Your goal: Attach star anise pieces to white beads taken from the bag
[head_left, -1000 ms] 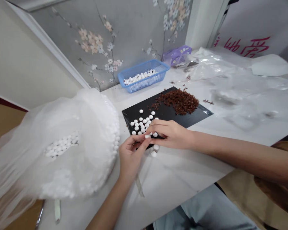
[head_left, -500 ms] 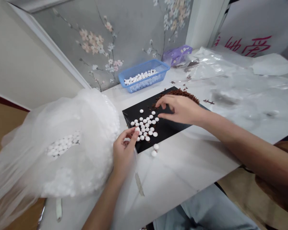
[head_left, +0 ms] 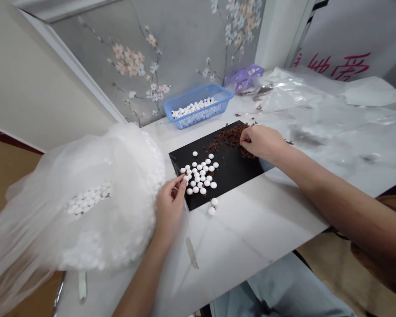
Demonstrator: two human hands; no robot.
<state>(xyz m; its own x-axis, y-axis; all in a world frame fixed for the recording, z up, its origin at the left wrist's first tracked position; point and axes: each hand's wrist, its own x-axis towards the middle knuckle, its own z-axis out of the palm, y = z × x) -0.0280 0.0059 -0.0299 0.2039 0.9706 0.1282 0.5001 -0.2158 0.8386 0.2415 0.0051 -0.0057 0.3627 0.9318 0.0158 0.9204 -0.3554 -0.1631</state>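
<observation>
At the near edge of the white table [head_left: 251,233] the left hand [head_left: 170,204] rests beside a big white bag [head_left: 95,202], which lies on the table's left part and is full of small white pieces. The fingertips of this hand touch the near left corner of a black sheet [head_left: 232,169]. Its grip is narrow, with thumb and forefinger close together, but it is not possible to tell if something is between them. Just beside these fingertips a group of round white pieces [head_left: 199,172] lies on the sheet, and two more [head_left: 213,206] lie off it on the bare table.

Farther back, the right hand [head_left: 262,141] is on a pile of brown bits [head_left: 229,136] at the far end of the same sheet. Its fingers are curled down into the pile – what the grip holds cannot be seen.

Behind, against the wall, stands a blue basket [head_left: 198,105] with more white pieces in it. To the right of the basket are a purple packet [head_left: 244,77] and crumpled clear plastic [head_left: 317,110].
</observation>
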